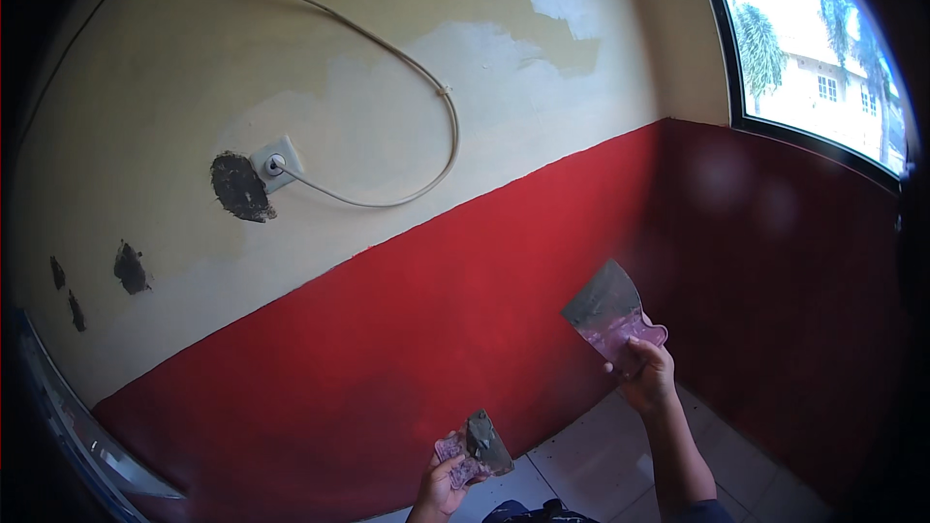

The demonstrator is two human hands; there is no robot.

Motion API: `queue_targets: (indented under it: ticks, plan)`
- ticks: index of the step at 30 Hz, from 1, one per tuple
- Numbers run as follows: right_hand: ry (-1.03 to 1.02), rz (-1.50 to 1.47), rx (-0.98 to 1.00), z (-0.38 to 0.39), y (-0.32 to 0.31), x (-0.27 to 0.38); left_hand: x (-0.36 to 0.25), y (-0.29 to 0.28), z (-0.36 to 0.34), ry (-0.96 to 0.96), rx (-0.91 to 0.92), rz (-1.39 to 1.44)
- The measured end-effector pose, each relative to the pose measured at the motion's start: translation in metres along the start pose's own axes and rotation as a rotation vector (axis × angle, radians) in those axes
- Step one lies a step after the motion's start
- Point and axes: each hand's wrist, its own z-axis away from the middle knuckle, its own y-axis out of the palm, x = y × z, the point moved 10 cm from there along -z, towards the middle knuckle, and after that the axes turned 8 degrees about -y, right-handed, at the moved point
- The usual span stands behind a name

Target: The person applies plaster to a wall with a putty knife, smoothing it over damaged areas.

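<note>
My right hand (651, 383) is closed around the pink handle of a broad putty knife (603, 298). Its grey blade points up and to the left, in front of the red part of the wall (465, 310). Lower down, my left hand (441, 492) grips a second putty knife (500, 455), also with a pink handle. A lump of grey paste (479, 434) sits on that blade. The two blades are apart, and neither touches the wall.
A white socket (288, 149) with a plugged-in cable (453, 126) is on the cream upper wall. Beside it lies a dark rough patch (239, 186), with smaller ones (130, 268) further left. A black-framed window (809, 48) is at upper right, and white floor tiles (596, 455) show below.
</note>
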Motion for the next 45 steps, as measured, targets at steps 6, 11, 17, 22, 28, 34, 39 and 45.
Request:
queue_targets:
  ticks: [6,11,17,22,28,34,39,45]
  plan:
    - [0.022,-0.049,-0.079,0.024,-0.014,-0.003,-0.045,-0.009,-0.044,0.088,0.17,0.01]
    - [0.027,-0.022,-0.219,-0.016,-0.017,-0.007,-0.088,-0.002,-0.095,0.211,0.273,-0.018]
    - [-0.132,-0.086,0.129,-0.118,0.041,0.003,-0.12,-0.032,-0.158,0.31,0.283,0.003]
    - [-0.239,0.006,0.131,-0.185,0.069,-0.013,-0.151,-0.059,-0.221,0.373,0.277,0.014]
    - [-0.195,0.029,0.197,-0.247,0.056,-0.023,-0.157,-0.072,-0.249,0.406,0.233,-0.022]
    - [-0.241,0.044,0.388,-0.301,0.121,0.018,-0.114,-0.058,-0.263,0.395,0.175,-0.056]
    - [-1.027,0.447,0.646,-0.304,0.223,0.098,-0.057,-0.065,-0.271,0.395,0.084,-0.04]
    - [-1.939,1.139,0.542,-0.326,0.333,0.127,-0.026,-0.067,-0.282,0.32,0.054,-0.082]
